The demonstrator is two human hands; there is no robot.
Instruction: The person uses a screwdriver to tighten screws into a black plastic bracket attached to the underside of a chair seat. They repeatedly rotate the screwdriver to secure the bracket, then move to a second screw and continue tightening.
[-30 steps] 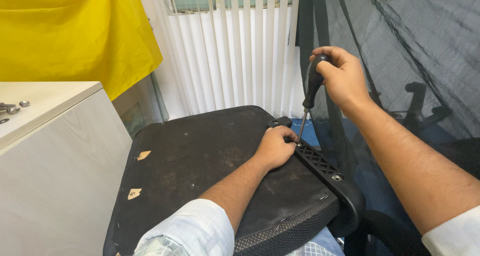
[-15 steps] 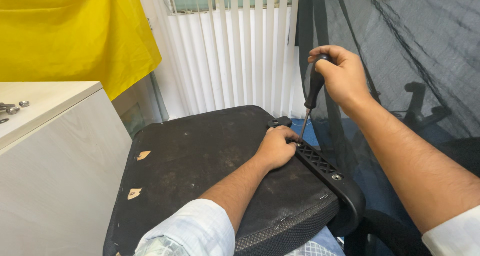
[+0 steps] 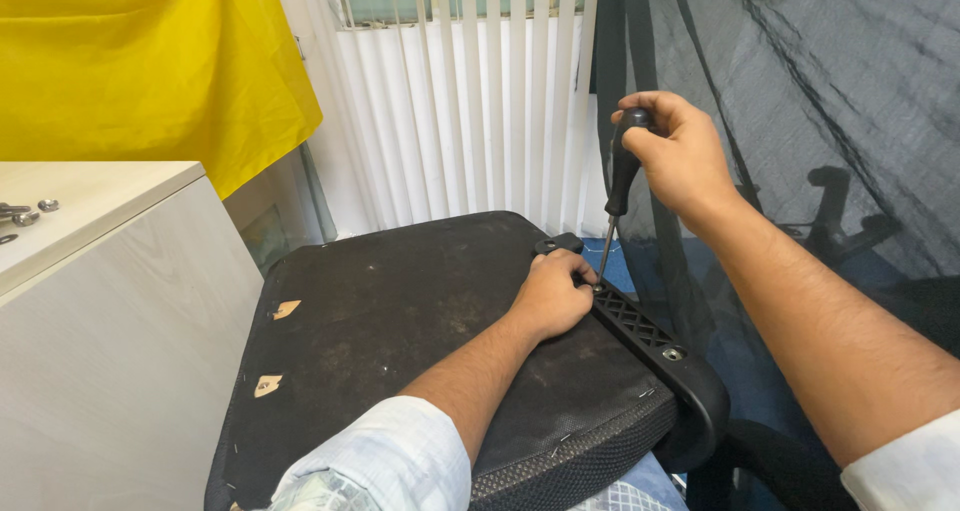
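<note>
A slip is the likeliest fault here: the screwdriver is held almost upright with its tip set at a screw in the black plastic bracket, and the fingers of the left hand lie right beside that tip, so a tip that jumps out of the screw head could be driven into them. A stripped screw head could also be caused if the shaft is let lean (it already tilts slightly).

The right hand is closed around the black handle, high above the bracket. The left hand is curled and pressed down at the seat's edge; whether anything is pinched in it cannot be told.

The underside of the seat is seen as dusty black board with two pale torn patches. A second screw sits farther along the bracket.
</note>
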